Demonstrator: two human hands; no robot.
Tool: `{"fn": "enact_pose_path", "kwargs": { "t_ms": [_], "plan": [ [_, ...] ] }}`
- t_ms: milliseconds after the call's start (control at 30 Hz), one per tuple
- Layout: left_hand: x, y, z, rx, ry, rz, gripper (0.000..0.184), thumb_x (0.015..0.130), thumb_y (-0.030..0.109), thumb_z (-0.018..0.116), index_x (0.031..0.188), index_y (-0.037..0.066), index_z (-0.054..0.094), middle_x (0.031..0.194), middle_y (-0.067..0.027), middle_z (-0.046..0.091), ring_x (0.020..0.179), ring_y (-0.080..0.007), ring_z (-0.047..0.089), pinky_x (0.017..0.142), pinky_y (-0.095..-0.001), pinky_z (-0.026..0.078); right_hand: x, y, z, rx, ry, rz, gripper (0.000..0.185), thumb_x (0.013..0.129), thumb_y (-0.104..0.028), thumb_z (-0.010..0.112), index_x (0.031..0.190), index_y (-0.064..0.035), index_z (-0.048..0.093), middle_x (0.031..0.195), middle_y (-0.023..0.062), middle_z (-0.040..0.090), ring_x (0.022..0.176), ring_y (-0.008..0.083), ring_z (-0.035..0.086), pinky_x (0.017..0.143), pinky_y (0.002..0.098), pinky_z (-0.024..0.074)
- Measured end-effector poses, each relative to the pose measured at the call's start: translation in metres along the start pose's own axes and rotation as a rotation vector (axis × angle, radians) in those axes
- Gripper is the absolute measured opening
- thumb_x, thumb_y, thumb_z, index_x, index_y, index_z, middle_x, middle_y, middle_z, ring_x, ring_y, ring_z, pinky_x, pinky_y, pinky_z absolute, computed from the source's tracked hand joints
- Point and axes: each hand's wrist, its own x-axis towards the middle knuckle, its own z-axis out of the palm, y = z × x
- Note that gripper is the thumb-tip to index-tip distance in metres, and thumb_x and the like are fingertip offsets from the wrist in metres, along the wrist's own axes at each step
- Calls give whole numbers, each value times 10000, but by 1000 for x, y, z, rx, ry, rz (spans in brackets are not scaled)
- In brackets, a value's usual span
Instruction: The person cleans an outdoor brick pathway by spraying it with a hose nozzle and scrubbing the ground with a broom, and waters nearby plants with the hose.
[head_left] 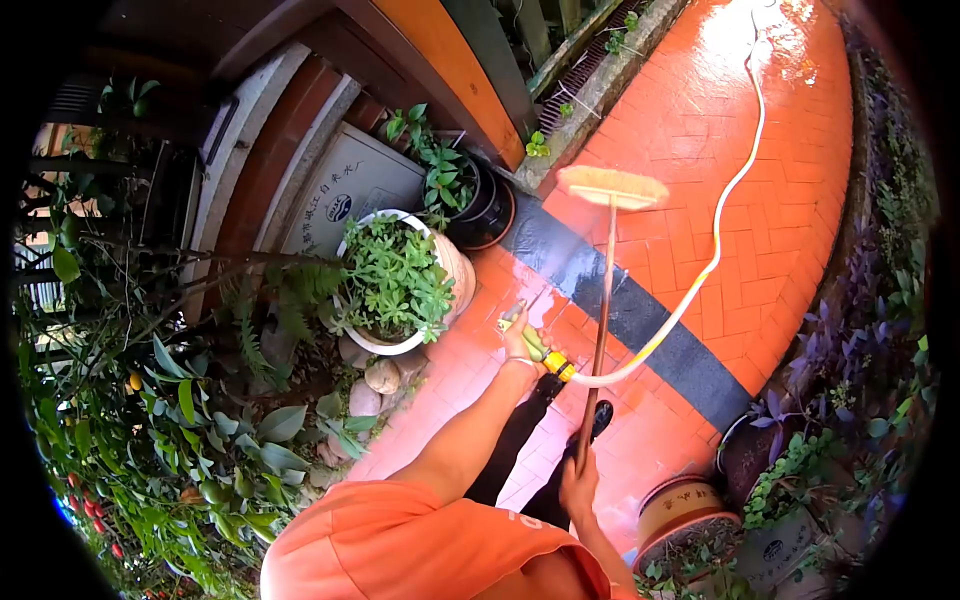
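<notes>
fingers of your left hand (517, 349) wrap the hose nozzle (534, 345); your right hand (577, 486) grips the broom handle (608, 285). with the broom head (613, 187) over brick paving (735, 245), keep the hose (717, 235) from snagging.

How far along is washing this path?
Wetted already: the path shines at its far end and around the dark strip. In hand: hose nozzle in the left hand, brush in the right hand. Left, perhaps: duller bricks beyond the strip; their cleanness I can't tell.
</notes>
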Motion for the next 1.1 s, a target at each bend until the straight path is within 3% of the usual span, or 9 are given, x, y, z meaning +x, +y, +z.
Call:
{"fn": "enact_pose_path", "kwargs": {
  "t_ms": [67, 300, 433, 533, 600, 700, 767, 900, 1100],
  "plan": [
    [17, 2, -12, -4, -37, -100, 526, 790, 566, 544, 592, 94, 424, 508, -69, 413, 498, -257, 433, 593, -436, 413, -65, -27, -58, -144, -188, 391, 335, 845, -76, 498, 1175, -20, 483, 607, 137, 506, 507, 199, 504, 489, 353, 415],
    [21, -3, -13, -57, -99, -139, 542, 773, 574, 554, 567, 92, 416, 500, -66, 406, 487, -250, 425, 546, -424, 399, -105, -46, -76, 117, -262, 609, 251, 790, -36, 532, 1035, -19, 582, 610, -36, 363, 547, 49, 334, 472, 219, 247],
    [22, 4, -9, -40, -26, -77, 526, 778, 552, 573, 577, 82, 449, 489, -93, 431, 477, -286, 438, 599, -464, 408, -61, 6, -8, 249, -172, 380, 371, 815, -85, 569, 1168, 19, 522, 789, 77, 535, 717, 120, 513, 636, 263, 439],
    [19, 3, -7, -14, -65, -105, 523, 777, 551, 576, 578, 84, 447, 490, -94, 431, 477, -292, 441, 605, -463, 414, 51, -11, 35, 187, -128, 520, 273, 843, -79, 542, 1097, 21, 544, 662, 21, 493, 600, 126, 461, 537, 278, 388],
    [14, 0, -2, -23, -80, -101, 526, 780, 552, 575, 577, 86, 443, 489, -93, 424, 475, -294, 441, 597, -461, 416, 113, 3, 49, -45, -21, 203, 335, 842, -110, 560, 1162, -18, 530, 638, 108, 567, 600, 243, 583, 571, 365, 466],
    [5, -1, 14, 19, -63, -8, 530, 800, 563, 546, 578, 89, 459, 510, -65, 420, 466, -231, 437, 512, -397, 400, 103, -13, 26, 71, 152, -57, 227, 879, -86, 515, 1091, -10, 542, 629, 50, 491, 581, 129, 464, 501, 303, 391],
    [1, 3, 26, 7, -79, -3, 533, 800, 561, 548, 562, 94, 449, 508, -62, 417, 454, -224, 435, 498, -389, 398, 31, -6, -20, 90, -37, 395, 390, 873, -86, 531, 1247, 8, 468, 876, 135, 579, 762, 166, 557, 694, 303, 461],
    [5, 11, 30, 2, -82, -31, 359, 833, 511, 540, 767, 159, 531, 530, -38, 430, 433, -204, 438, 465, -376, 399, -98, 2, -80, 70, -32, 451, 385, 858, -60, 548, 1225, 34, 482, 693, 4, 495, 581, 87, 453, 515, 248, 396],
    [8, 15, 43, 59, -109, 108, 357, 842, 463, 570, 671, 161, 490, 536, -32, 456, 437, -204, 448, 442, -379, 393, 3, -12, -28, 408, -97, 549, 331, 882, -118, 559, 1189, -1, 519, 681, -18, 484, 515, 58, 421, 435, 230, 329]
  ]
}}
